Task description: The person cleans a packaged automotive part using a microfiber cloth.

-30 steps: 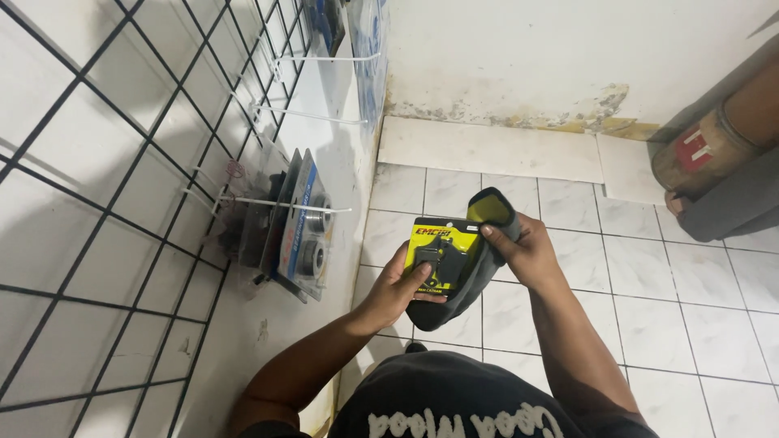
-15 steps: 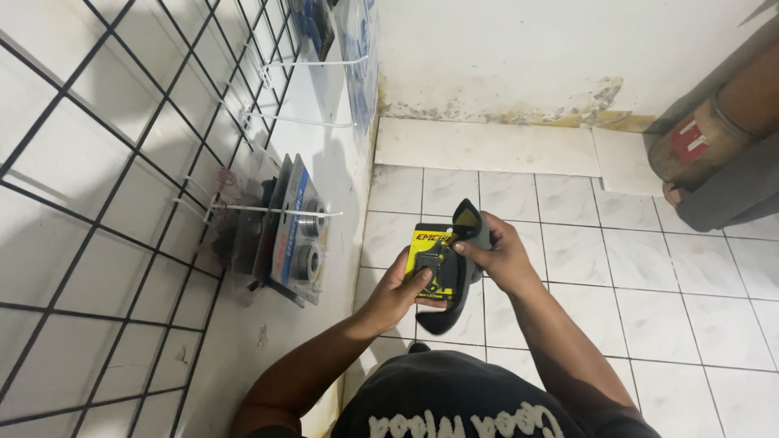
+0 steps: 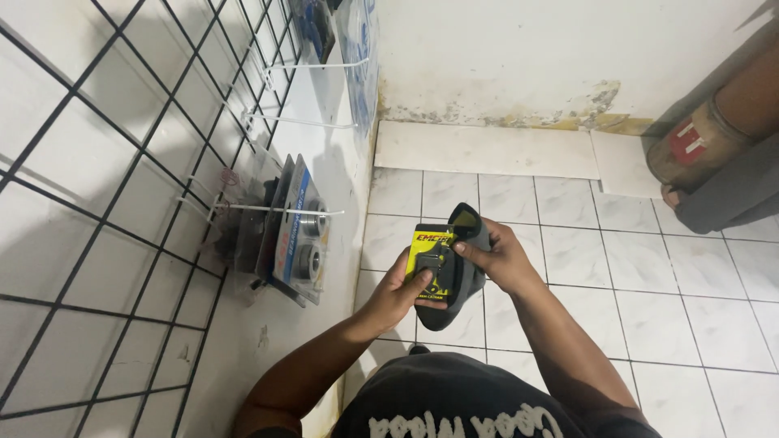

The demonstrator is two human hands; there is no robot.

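left hand clamped the yellow-black blister pack from below, right of the wire grid rack, right hand pinched the dark cloth round it; likely best wiped with pack held steady.

Yellow-and-black packet against a dark grey cloth — white floor tiles, black wire grid on white wall.
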